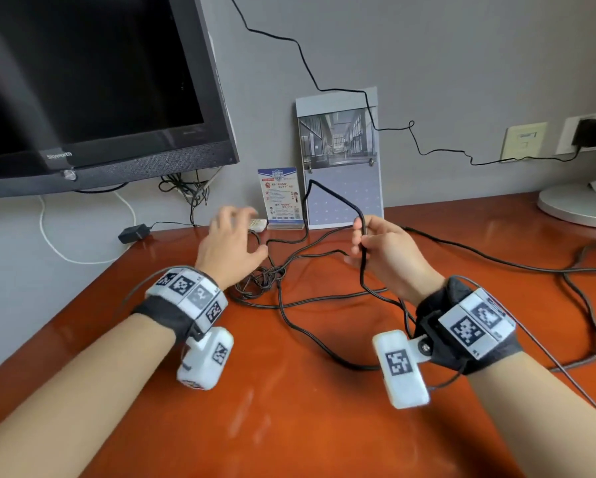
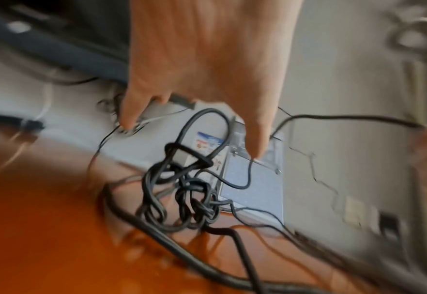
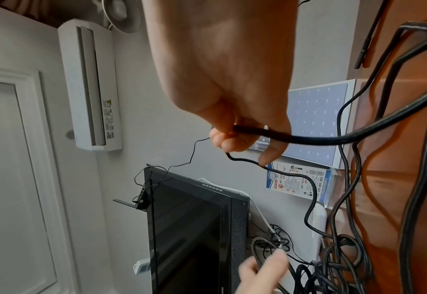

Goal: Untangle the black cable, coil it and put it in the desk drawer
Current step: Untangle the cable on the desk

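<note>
From the head view, the black cable (image 1: 319, 334) sprawled in loose loops over the orange-brown tabletop (image 1: 289, 408), with a tight knot (image 1: 262, 279) of it lying just in front of the left wrist. The right hand (image 1: 384, 251) was curled around a stretch of the cable and held it raised above the tabletop, so that one bend stood up in front of the calendar (image 1: 341, 157) leaning on the wall. The left hand (image 1: 232, 241) hung over the knot with fingers spread and relaxed, grasping nothing; it looked blurred. A dark television (image 1: 93, 94) filled the upper left, a small printed card (image 1: 282, 196) stood beside the calendar, and a thin wire (image 1: 324, 89) ran across the wall to a plug in a socket (image 1: 588, 132).

In the left wrist view, heavily blurred, the left hand (image 2: 207, 65) was open above the knot (image 2: 182, 199), its fingertips apart from the cable. A loop rose from the knot toward the card (image 2: 211, 143).

In the right wrist view, the right hand (image 3: 235, 95) pinched the black cable (image 3: 308, 139) between thumb and curled fingers, the strand trailing off to the right toward the tabletop (image 3: 396, 199). The left hand's fingers (image 3: 265, 268) showed at the bottom near the knot (image 3: 333, 268). An air conditioner (image 3: 91, 85) was mounted on the wall.
</note>
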Demonstrator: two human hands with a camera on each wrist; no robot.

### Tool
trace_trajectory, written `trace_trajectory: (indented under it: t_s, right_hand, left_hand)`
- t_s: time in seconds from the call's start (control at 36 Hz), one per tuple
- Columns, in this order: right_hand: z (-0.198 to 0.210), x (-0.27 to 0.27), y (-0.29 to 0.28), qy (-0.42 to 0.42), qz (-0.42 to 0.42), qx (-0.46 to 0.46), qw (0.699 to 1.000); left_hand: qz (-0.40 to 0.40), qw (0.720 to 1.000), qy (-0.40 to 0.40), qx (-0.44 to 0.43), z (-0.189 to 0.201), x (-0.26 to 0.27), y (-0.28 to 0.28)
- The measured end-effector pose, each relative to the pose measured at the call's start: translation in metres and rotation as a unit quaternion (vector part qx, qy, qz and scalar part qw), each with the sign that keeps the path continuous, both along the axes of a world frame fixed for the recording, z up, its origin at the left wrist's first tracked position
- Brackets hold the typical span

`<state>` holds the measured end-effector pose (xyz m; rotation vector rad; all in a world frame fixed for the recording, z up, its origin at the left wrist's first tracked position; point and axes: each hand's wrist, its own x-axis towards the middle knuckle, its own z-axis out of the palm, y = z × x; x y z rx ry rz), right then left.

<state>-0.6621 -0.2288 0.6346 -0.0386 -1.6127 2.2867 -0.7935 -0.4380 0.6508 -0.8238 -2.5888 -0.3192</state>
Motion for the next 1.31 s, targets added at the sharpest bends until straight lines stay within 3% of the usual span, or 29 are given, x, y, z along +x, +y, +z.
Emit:
trace_trajectory:
  t_s: [0.03, 0.08, 0.14, 0.19, 0.25, 0.36, 0.47, 0.56, 0.64, 0.69, 0.75, 0.86, 0.92, 0.97, 1.08, 1.22, 1.28, 1.31]
  right_hand:
    - [0.0, 0.0, -0.001, -0.001, 0.005, -0.005, 1.0]
    - [0.001, 0.001, -0.003, -0.003, 0.013, -0.004, 1.0]
    - [0.002, 0.002, -0.006, -0.004, 0.02, 0.001, 1.0]
    - [0.002, 0.003, -0.008, -0.003, 0.031, -0.001, 1.0]
    - [0.004, 0.005, -0.01, 0.0, 0.045, -0.007, 0.999]
    - [0.009, 0.007, -0.012, 0.009, 0.072, -0.036, 0.997]
    - [0.014, 0.007, -0.01, 0.004, 0.078, -0.038, 0.996]
    - [0.017, 0.006, -0.008, -0.006, 0.057, -0.025, 0.998]
    - [0.015, 0.005, -0.008, -0.052, 0.005, 0.015, 0.999]
    - [0.011, 0.006, -0.006, -0.111, -0.042, 0.055, 0.991]
    - [0.008, 0.009, -0.004, -0.175, -0.074, 0.133, 0.973]
    - [0.01, 0.01, 0.005, -0.278, -0.162, 0.277, 0.905]
    - [0.021, 0.009, 0.007, -0.259, -0.259, 0.324, 0.872]
    - [0.036, 0.009, 0.009, -0.214, -0.305, 0.358, 0.856]
    - [0.071, 0.011, 0.011, -0.153, -0.28, 0.475, 0.82]
    - [0.091, -0.001, 0.005, -0.176, -0.216, 0.644, 0.713]
    - [0.092, -0.007, 0.006, -0.173, -0.181, 0.633, 0.732]
    - [0.089, -0.009, 0.009, -0.164, -0.16, 0.598, 0.768]
  left_hand:
    - [0.066, 0.992, -0.1, 0.03, -0.003, 0.0, 0.002]
    - [0.144, 0.949, -0.271, 0.063, -0.011, -0.006, 0.002]
    - [0.167, 0.911, -0.372, 0.062, -0.02, -0.014, 0.001]
    - [0.162, 0.898, -0.403, 0.067, -0.026, -0.018, 0.001]
    - [0.136, 0.904, -0.395, 0.087, -0.031, -0.023, 0.0]
    - [0.102, 0.925, -0.363, 0.043, -0.034, -0.026, -0.003]
    - [0.07, 0.956, -0.278, 0.057, -0.026, -0.025, 0.001]
    - [0.055, 0.996, -0.064, 0.023, -0.005, -0.023, 0.001]
    - [0.007, 0.995, 0.098, -0.014, 0.022, -0.021, -0.001]
    - [-0.089, 0.975, 0.199, -0.036, 0.038, -0.019, -0.001]
    - [-0.166, 0.938, 0.291, -0.093, 0.051, -0.018, -0.005]
    - [-0.258, 0.864, 0.394, -0.179, 0.07, -0.018, -0.003]
    - [-0.28, 0.844, 0.418, -0.185, 0.077, -0.015, 0.0]
    - [-0.296, 0.826, 0.442, -0.185, 0.081, -0.012, 0.002]
    - [-0.327, 0.787, 0.489, -0.189, 0.086, -0.009, 0.01]
    - [-0.364, 0.744, 0.523, -0.202, 0.091, 0.0, 0.025]
    - [-0.367, 0.713, 0.56, -0.21, 0.093, 0.004, 0.03]
    - [-0.36, 0.701, 0.574, -0.222, 0.092, 0.004, 0.03]
